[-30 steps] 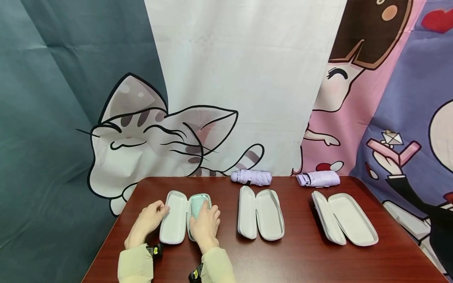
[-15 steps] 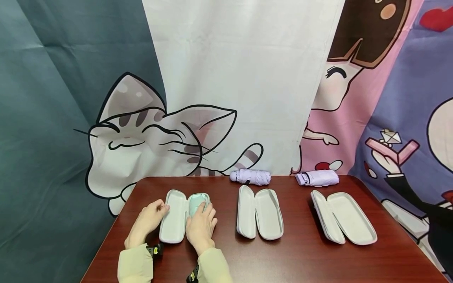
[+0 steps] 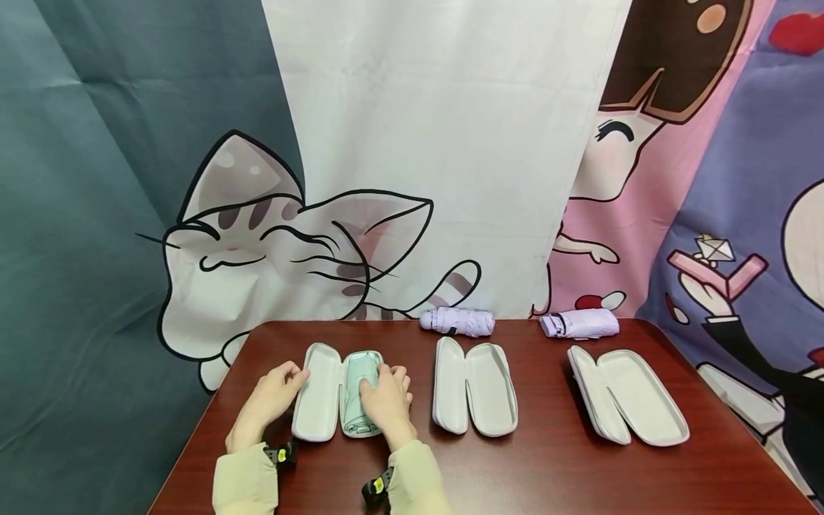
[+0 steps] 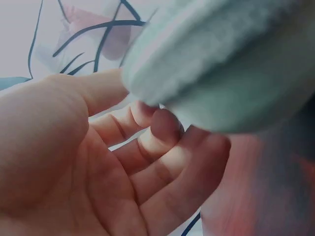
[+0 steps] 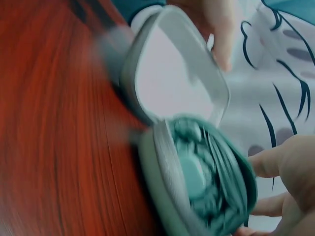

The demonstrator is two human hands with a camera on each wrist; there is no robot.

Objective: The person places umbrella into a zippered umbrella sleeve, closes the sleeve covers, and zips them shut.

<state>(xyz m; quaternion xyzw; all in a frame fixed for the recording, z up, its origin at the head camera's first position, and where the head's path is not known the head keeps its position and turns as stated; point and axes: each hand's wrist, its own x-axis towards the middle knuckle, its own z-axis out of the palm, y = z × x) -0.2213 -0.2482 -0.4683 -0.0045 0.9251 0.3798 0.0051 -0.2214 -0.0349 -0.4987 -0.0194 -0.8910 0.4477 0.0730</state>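
A pale hard zip case (image 3: 315, 400) lies spread open at the table's left. In its right half sits a mint-green folded umbrella (image 3: 356, 409), whose gathered cloth and round end show in the right wrist view. My left hand (image 3: 270, 397) holds the outer edge of the left half; in the left wrist view the thumb lies along one side and the curled fingers below. My right hand (image 3: 388, 400) is at the right half's outer edge, thumb over the umbrella in the head view, fingers outside the wall. In the right wrist view thumb and fingers meet the rim.
Two more pale cases, one in the middle (image 3: 491, 393) and one at the right (image 3: 642, 400), lie opened out. Behind them at the back edge are two lilac folded umbrellas, one left (image 3: 460, 322) and one right (image 3: 582, 324). A printed cloth (image 3: 450, 143) hangs behind the table.
My right hand has shifted from over the umbrella to the case's right edge, uncovering more of the umbrella. My left hand stays at the left half's edge.
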